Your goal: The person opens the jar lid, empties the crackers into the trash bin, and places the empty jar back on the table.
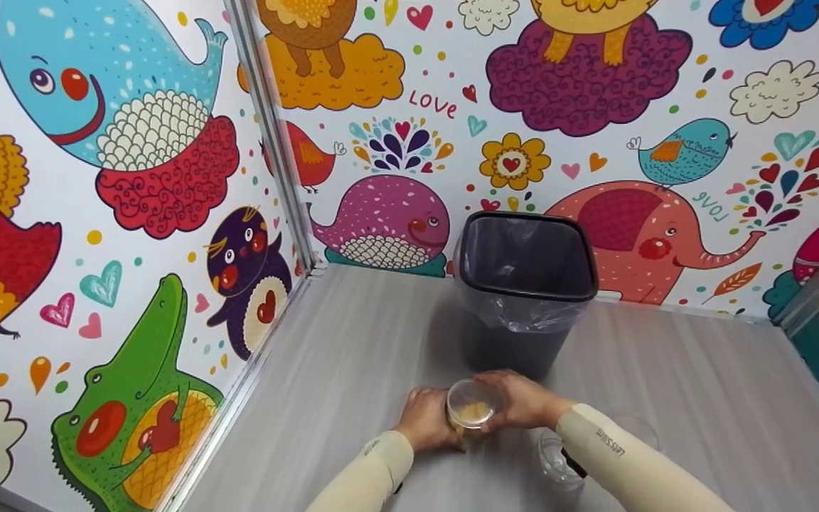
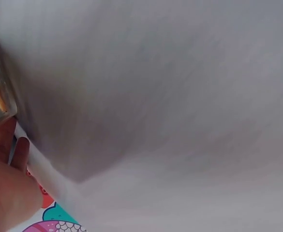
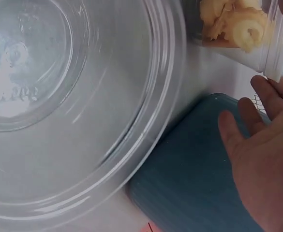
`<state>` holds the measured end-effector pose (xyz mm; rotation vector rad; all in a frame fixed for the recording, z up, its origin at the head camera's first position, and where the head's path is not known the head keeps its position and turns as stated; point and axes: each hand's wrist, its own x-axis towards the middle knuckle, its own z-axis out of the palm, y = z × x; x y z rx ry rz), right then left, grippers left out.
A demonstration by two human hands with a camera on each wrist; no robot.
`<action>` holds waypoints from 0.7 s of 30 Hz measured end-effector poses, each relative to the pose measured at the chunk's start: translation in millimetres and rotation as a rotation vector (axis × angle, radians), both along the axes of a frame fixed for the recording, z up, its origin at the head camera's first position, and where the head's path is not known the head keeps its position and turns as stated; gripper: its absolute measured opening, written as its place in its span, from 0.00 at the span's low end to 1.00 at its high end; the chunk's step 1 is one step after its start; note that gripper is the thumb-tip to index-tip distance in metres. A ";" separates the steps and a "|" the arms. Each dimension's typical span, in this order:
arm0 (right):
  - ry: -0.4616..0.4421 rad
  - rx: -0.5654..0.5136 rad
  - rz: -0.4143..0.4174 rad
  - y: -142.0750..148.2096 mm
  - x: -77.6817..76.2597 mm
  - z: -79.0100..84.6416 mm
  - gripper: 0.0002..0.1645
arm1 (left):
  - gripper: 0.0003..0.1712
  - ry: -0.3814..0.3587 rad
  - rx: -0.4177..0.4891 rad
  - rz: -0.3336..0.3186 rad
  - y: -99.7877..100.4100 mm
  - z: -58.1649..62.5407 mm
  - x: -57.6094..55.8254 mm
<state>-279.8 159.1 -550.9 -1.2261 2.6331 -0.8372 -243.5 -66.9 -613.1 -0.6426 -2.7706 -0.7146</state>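
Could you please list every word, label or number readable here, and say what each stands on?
"LOVE": back wall, above the purple whale.
"LOVE", mirrored: same wall, above the elephant's trunk.
"Letsslim", apparently: right sleeve.
Unreadable: tiny lettering on the left sleeve.
Unreadable: blurred raised marks on the clear round plastic piece.

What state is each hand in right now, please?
Left hand: holding the clear, round plastic cup with yellowish pieces inside.
Right hand: also holding that cup.
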 end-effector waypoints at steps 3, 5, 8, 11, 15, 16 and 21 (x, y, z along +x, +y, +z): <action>0.061 -0.019 -0.067 -1.9 9.5 -2.6 0.53 | 0.40 -0.009 0.002 0.001 -1.1 0.4 0.8; 0.097 -0.035 -0.156 -5.6 19.9 -3.6 0.53 | 0.39 -0.016 0.006 0.006 -2.1 -0.5 1.1; 0.122 -0.065 -0.321 -15.2 37.6 -6.5 0.54 | 0.39 -0.033 0.002 0.024 -4.3 -2.2 -0.1; 0.129 -0.114 -0.451 -25.9 50.5 -14.1 0.52 | 0.40 -0.031 -0.003 0.036 -6.3 -3.0 -1.6; 0.119 -0.151 -0.545 -33.5 58.7 -23.7 0.50 | 0.37 0.003 -0.005 0.029 -4.4 -3.0 -1.9; 0.119 -0.153 -0.561 -34.2 59.6 -25.5 0.50 | 0.37 0.010 -0.004 0.026 -3.6 -3.1 -1.8; 0.148 -0.167 -0.563 -31.7 60.9 -32.1 0.48 | 0.34 0.026 -0.015 0.018 0.5 -3.0 0.1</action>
